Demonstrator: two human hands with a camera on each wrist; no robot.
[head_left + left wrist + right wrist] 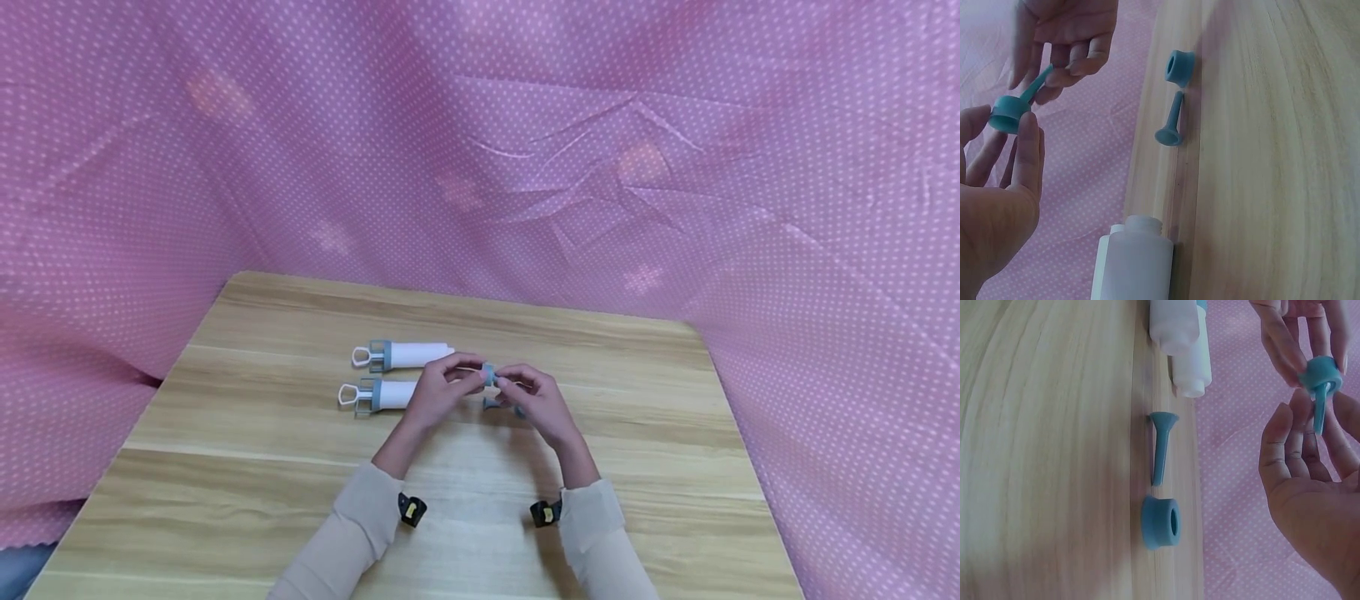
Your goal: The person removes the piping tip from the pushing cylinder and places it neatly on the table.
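Left hand (997,212): fingers are pinching cap (1010,114)
Right hand (1316,506): fingers are surrounding nozzle (1320,412), grip unclear
Cap: is looking light, stiff; sides are offering hold

A round teal cap (1011,109), with a matching nozzle (1037,83) (a slim one) sticking out, is held above the bench (480,475).

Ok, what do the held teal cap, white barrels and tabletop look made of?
Teal cap: probably smooth plastic, its surface evenly coloured; rubber possible. White barrels: likely plastic, low-sheen, without metallic glint. Tabletop: wood or wood-look laminate, from its streaky grain.
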